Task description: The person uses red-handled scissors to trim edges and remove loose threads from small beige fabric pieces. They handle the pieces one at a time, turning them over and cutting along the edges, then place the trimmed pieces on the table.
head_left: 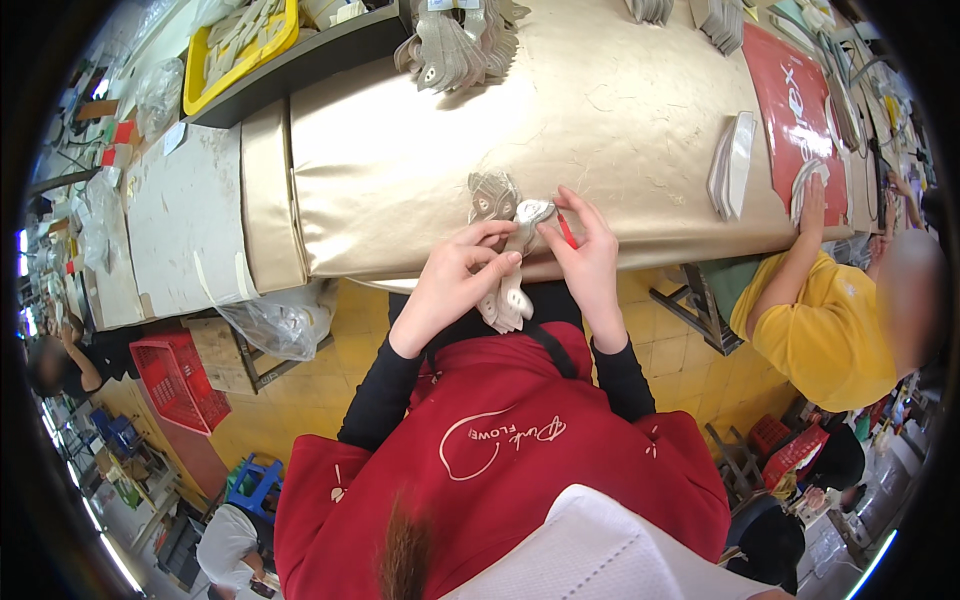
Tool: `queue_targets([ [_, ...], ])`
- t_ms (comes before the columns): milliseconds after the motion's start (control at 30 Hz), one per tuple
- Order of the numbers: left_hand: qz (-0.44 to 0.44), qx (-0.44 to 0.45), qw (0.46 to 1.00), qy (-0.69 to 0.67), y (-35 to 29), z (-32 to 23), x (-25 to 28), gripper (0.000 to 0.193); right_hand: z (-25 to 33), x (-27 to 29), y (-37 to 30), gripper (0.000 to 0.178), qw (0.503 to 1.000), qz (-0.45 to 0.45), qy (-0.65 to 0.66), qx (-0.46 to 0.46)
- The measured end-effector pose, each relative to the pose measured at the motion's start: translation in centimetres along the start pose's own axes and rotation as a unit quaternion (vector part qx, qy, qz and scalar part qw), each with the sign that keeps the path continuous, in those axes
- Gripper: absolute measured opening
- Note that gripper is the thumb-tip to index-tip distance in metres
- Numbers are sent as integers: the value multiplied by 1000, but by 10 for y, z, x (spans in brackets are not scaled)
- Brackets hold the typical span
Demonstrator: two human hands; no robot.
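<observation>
My left hand (455, 282) is closed, thumb and fingers pinching a pale grey shoe-upper piece (517, 300) at the table's near edge. Part of that piece hangs below the edge over my lap. My right hand (590, 256) has its fingers bent around a slim red tool (567, 232), whose kind I cannot make out. Its fingertips are beside the white, shiny upper end of the piece (533, 211). Just beyond my left fingers, a small stack of grey-beige cut pieces (493, 194) with holes rests on the gold table cover.
A fanned bundle of grey pieces (462, 48) lies at the far side, next to a dark tray (330, 58) and a yellow basket (192, 88). White strips (732, 165) and a red sheet (790, 110) lie right. A person in yellow (825, 325) works there.
</observation>
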State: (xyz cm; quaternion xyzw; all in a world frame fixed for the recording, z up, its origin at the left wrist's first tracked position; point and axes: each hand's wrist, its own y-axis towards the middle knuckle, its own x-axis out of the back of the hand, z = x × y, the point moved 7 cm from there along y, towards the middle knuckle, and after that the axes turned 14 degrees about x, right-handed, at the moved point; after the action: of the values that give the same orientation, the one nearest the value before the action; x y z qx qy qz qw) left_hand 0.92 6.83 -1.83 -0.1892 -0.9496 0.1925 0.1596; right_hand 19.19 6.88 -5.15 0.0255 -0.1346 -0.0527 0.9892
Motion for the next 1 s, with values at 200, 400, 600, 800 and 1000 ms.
queue_targets([
  [200,-50,15,997,50,1,-1,-3,29,-11,-23,-3,43,985,59,132,-90],
  [400,-41,16,999,15,5,-5,-12,31,3,-21,-4,22,981,99,138,-88],
  [600,-3,100,995,-1,12,10,-20,36,15,-18,1,18,978,55,177,-90],
  [800,-53,97,972,-207,19,24,-5,31,28,1,18,32,990,-18,137,19],
  [1000,-26,110,963,-244,27,29,0,34,31,-1,13,32,995,35,50,76],
])
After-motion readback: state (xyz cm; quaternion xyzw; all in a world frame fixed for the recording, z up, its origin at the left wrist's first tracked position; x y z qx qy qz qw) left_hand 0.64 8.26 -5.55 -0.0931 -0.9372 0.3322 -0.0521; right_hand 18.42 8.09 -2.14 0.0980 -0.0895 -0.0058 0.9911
